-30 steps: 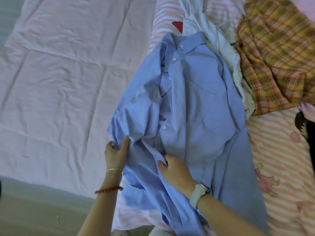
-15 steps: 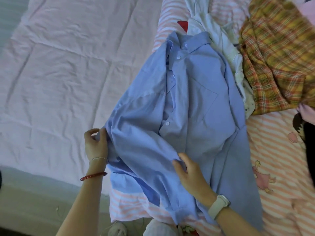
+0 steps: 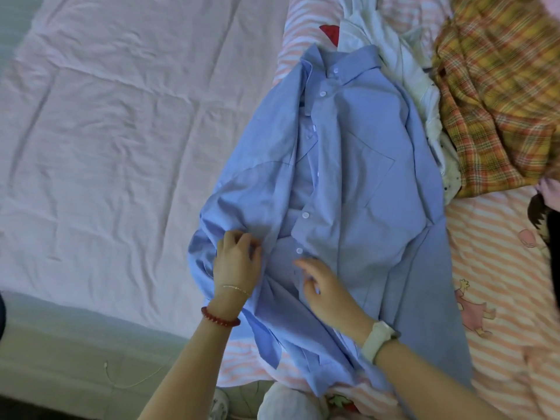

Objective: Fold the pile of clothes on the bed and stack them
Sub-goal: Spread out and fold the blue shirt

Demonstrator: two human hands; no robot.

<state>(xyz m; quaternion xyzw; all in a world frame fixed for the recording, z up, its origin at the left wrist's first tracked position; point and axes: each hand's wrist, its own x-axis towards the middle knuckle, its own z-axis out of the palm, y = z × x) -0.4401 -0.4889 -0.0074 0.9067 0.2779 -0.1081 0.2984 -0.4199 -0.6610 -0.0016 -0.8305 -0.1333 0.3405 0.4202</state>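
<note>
Blue button-up shirt (image 3: pixel 357 183) lies collar toward 12 o'clock on striped quilt (image 3: pixel 500 283) | left hand (image 3: pixel 238 263) pinches bunched shirt fabric at 7 o'clock | right hand (image 3: pixel 327 291) rests fingers relaxed beside placket | plaid garment (image 3: pixel 497 86) at 2 o'clock | pink bedsheet (image 3: pixel 106 131) at 9 o'clock

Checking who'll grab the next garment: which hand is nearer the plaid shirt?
Right. The right hand lies on the blue shirt, below-left of the plaid shirt; the left hand is farther left.
</note>
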